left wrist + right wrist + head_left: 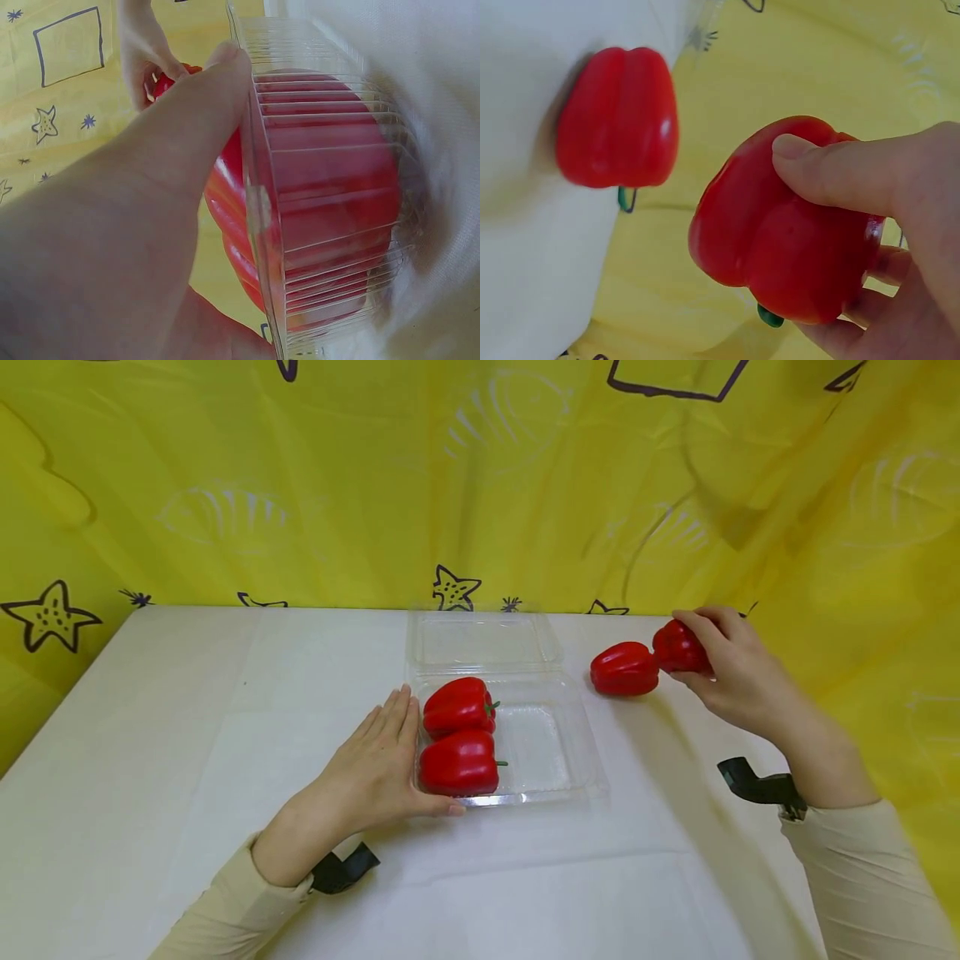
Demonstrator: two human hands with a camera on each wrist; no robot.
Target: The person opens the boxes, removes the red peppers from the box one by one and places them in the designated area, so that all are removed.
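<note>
Nearest the head camera, a beige sleeve [225,902] comes in at lower left and leads to the left hand [367,768], fingers straight along the left wall of a clear plastic box [534,750], thumb over its front edge, steadying rather than gripping. Two red bell peppers, the front pepper [459,765] and the rear pepper [454,707], touch in its left half, stems to the right; the lid [480,642] lies open behind. Right of the box, a loose pepper [624,669] rests on its side. Farthest right, the right hand [731,664] pinches the held pepper [680,647], so a pick-up looks to be in hand; next, a leftward carry to the bare half seems called for, box kept steady. This one is glossy, blocky and lobed, with a short green stem.
</note>
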